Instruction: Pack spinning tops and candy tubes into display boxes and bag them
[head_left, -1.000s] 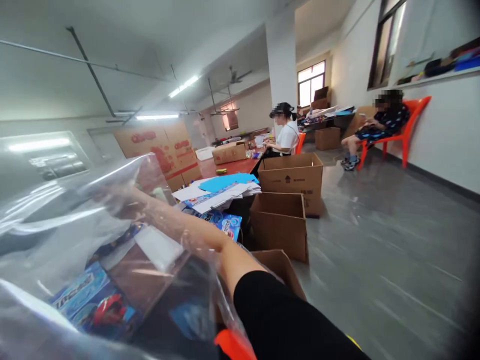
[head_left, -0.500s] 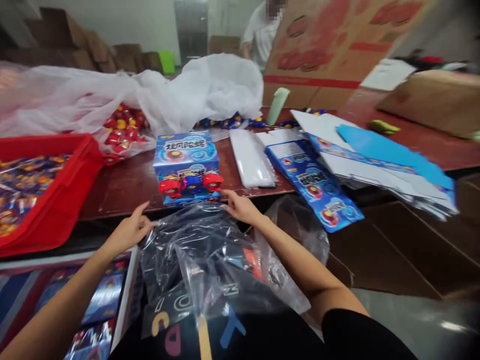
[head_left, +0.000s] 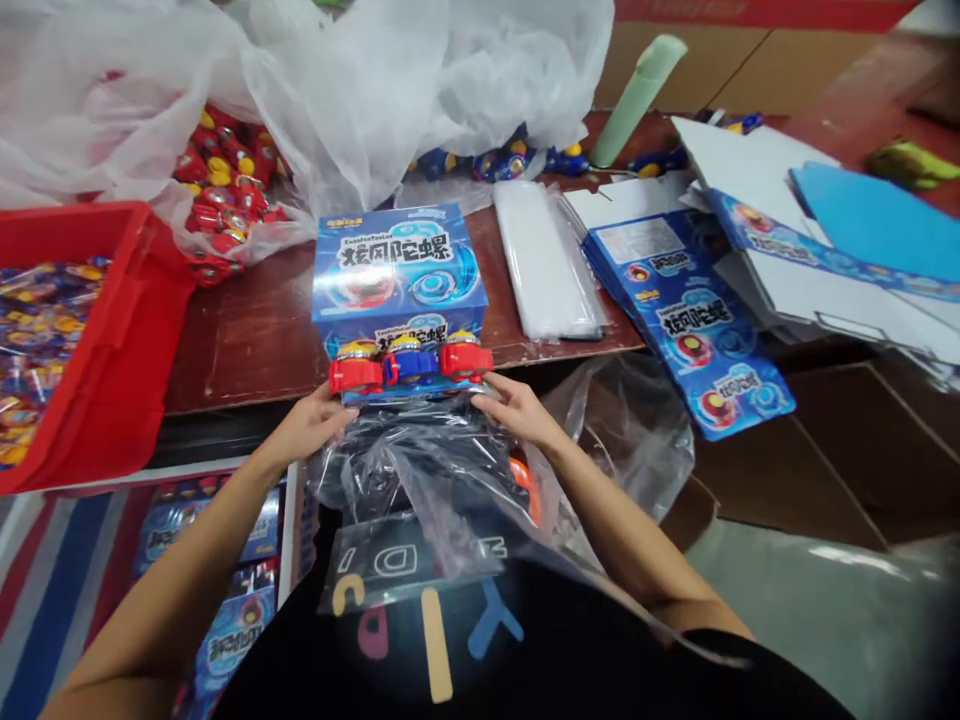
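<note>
A blue printed display box (head_left: 397, 265) sits at the table's front edge. Along its near side stand two red toys and one blue toy (head_left: 411, 362) with yellow and silver tops. Below them a large clear plastic bag (head_left: 420, 450) spreads over my lap. My left hand (head_left: 319, 425) is closed on the bag's edge by the box's near left corner. At the near right corner, my right hand (head_left: 517, 408) pinches the bag's other side between thumb and fingers. The fingertips of both hands are partly hidden beside the toys.
A red crate (head_left: 142, 330) of wrapped pieces stands left, above a carton with boxed toys (head_left: 236, 630). White bags (head_left: 337, 90) hold red toys (head_left: 225, 180). To the right lie plastic sleeves (head_left: 544, 260), flat blue cartons (head_left: 690, 320) and a pale green cylinder (head_left: 637, 100).
Both hands have moved forward with the bag to the box's near corners, beside the toys. My view has tilted down and closer to the table; the person at the back is out of sight.
</note>
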